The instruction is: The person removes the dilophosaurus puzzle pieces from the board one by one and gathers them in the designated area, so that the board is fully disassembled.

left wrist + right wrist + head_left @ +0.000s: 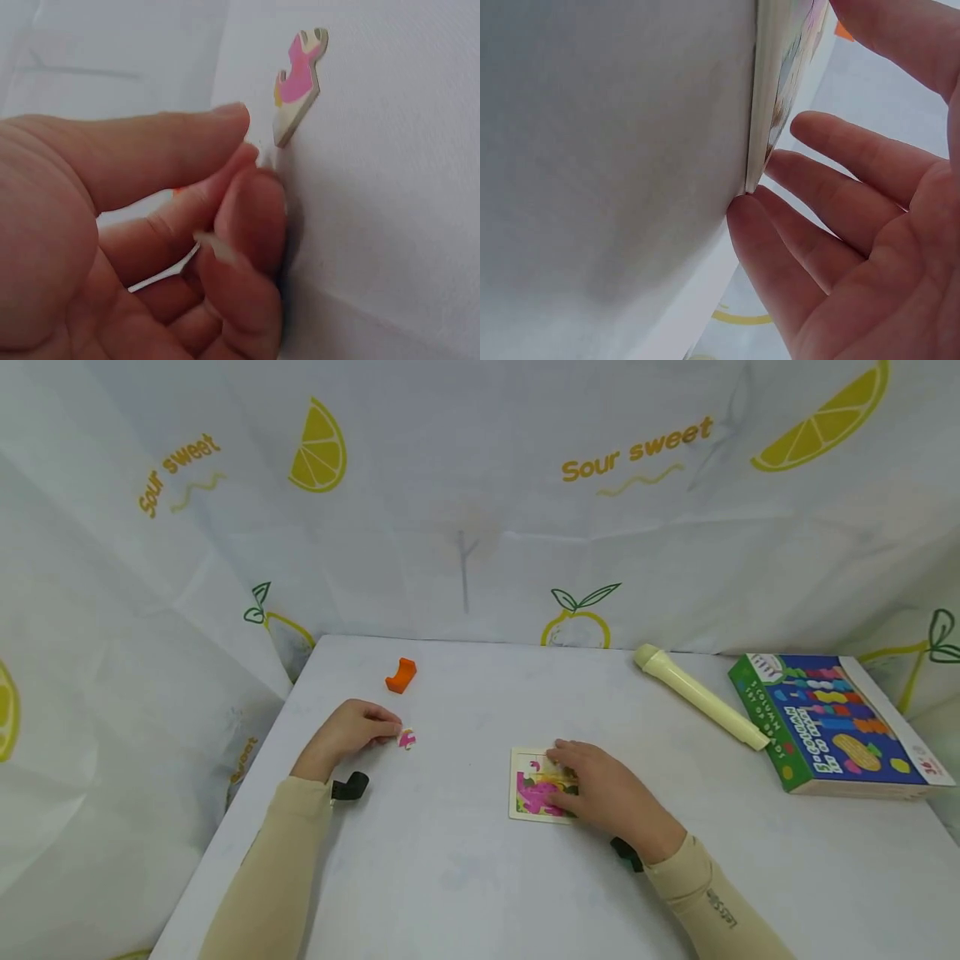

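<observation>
My left hand (352,731) is at the left of the table, beside a small pink and white puzzle piece (407,739). In the left wrist view that piece (300,82) lies flat just beyond the thumb tip, and the fingers (247,217) are loosely curled with nothing seen between them. A square jigsaw board (523,814) with a pink picture lies near the middle. Over its right part rests my right hand (603,789), hiding some of the picture. The right wrist view shows extended fingers (772,262) at the edge of the board (759,112).
An orange arch-shaped block (401,676) lies beyond my left hand. At the back right are a pale yellow toy microphone (701,697) and a blue and green bead-game box (847,722). A white printed cloth (465,510) hangs behind the white table (435,877).
</observation>
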`<action>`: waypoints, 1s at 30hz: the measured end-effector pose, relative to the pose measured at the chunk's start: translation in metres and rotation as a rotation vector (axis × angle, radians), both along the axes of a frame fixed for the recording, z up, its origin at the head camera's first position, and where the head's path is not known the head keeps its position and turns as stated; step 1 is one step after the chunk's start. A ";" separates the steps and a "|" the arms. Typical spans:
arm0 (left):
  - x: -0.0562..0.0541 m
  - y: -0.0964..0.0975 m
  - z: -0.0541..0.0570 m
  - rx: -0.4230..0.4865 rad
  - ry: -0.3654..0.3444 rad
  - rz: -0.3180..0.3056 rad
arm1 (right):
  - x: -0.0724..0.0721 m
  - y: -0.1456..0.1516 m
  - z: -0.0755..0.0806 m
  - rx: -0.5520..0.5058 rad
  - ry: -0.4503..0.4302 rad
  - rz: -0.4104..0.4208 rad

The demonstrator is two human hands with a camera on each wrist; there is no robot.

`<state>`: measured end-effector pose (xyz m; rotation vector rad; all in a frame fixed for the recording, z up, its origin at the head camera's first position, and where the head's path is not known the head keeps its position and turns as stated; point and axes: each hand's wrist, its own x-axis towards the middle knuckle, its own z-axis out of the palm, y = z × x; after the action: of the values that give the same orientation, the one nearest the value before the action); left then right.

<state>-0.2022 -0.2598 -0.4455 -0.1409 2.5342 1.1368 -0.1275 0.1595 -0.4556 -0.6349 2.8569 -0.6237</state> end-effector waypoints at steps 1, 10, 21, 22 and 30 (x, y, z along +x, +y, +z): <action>-0.001 0.001 0.001 -0.015 0.008 0.000 | -0.001 0.002 0.000 0.005 -0.004 -0.009; 0.011 0.074 0.013 -0.088 0.167 -0.147 | -0.008 0.010 0.003 -0.016 -0.016 -0.058; 0.011 0.202 0.013 -0.132 0.202 -0.515 | -0.010 0.004 0.009 -0.013 -0.036 -0.082; 0.011 0.206 0.011 -0.143 0.199 -0.523 | -0.010 0.005 0.009 -0.012 -0.029 -0.076; 0.012 0.220 0.005 -0.173 0.222 -0.566 | -0.008 0.009 0.009 -0.004 -0.039 -0.095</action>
<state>-0.1900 -0.0396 -0.4404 0.6516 2.5983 0.7387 -0.1351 0.1685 -0.4469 -0.4849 2.8640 -0.6480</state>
